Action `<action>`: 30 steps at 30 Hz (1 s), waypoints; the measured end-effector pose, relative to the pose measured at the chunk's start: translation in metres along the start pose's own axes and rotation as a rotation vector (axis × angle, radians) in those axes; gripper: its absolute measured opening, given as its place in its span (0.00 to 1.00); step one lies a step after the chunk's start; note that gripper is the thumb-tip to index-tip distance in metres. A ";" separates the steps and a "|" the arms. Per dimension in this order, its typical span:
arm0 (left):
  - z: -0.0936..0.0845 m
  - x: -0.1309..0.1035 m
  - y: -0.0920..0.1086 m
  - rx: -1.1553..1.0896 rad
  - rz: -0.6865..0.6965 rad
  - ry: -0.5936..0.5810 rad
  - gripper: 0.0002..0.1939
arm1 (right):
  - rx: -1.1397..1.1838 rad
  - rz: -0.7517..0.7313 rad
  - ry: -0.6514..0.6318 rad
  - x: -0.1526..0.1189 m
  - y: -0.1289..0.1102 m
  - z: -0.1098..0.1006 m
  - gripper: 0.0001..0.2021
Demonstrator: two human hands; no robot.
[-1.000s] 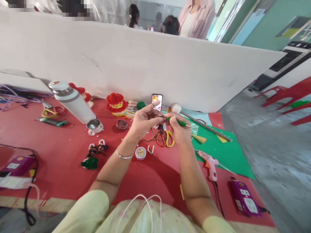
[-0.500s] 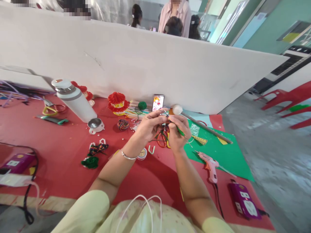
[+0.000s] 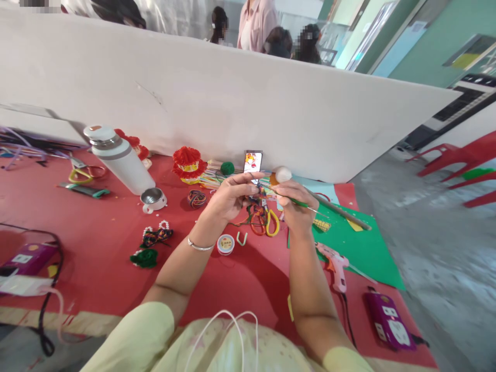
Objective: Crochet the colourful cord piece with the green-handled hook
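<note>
My left hand [image 3: 233,195] is closed on a small piece of multicoloured crochet work [image 3: 260,199], pinched between thumb and fingers. A strand of yarn runs over its raised index finger. In my right hand [image 3: 296,205] is a crochet hook [image 3: 293,200] with a green grip, its thin shaft pointing left at the crochet work. Whether the hook's tip sits in a stitch is too small to tell. Below the work lie scissors [image 3: 273,223] with orange and yellow handles. Behind my hands a phone [image 3: 253,162] leans upright against the white board, its screen lit.
On the red table [image 3: 240,284] stand a white bottle [image 3: 123,163] and a metal-lined cup [image 3: 152,199]. A yarn ball [image 3: 196,198], a thread spool [image 3: 225,244] and beaded crochet pieces [image 3: 155,236] lie at left. A pink glue gun [image 3: 336,266] and purple power strip [image 3: 389,319] are at right.
My right hand has moved right, away from my left, bringing the hook out more level. My left hand has shifted slightly left. More of the scissors and spool shows.
</note>
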State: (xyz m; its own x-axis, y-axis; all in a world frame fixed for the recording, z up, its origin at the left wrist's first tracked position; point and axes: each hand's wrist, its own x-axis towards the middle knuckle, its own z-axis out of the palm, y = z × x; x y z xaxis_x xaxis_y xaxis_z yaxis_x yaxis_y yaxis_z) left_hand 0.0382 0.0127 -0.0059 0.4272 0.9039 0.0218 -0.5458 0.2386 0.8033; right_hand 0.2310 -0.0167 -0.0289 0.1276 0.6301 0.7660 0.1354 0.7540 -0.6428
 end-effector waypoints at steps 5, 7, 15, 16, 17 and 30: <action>-0.001 -0.001 0.003 0.034 0.004 -0.004 0.18 | 0.038 0.017 -0.092 0.004 -0.003 -0.010 0.08; -0.002 -0.002 0.005 0.055 -0.018 -0.022 0.19 | 0.039 0.008 -0.132 0.005 -0.005 -0.014 0.07; -0.007 0.000 0.008 0.145 -0.070 -0.105 0.17 | 0.038 0.049 -0.206 0.009 -0.011 -0.027 0.09; -0.005 -0.001 0.006 0.149 -0.062 -0.114 0.17 | 0.063 0.069 -0.187 0.008 -0.009 -0.025 0.10; -0.004 -0.001 0.004 0.152 -0.041 -0.116 0.18 | 0.097 0.089 -0.161 0.006 -0.006 -0.022 0.11; 0.017 -0.003 -0.018 0.226 0.355 0.124 0.25 | -0.051 -0.064 0.188 -0.012 0.002 0.026 0.08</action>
State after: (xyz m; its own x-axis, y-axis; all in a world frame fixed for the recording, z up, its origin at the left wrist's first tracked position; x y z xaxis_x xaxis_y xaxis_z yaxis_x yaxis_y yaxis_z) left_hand 0.0589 0.0002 -0.0103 0.1442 0.9549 0.2594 -0.4654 -0.1659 0.8694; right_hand 0.2040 -0.0175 -0.0388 0.2976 0.5322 0.7926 0.1981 0.7777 -0.5966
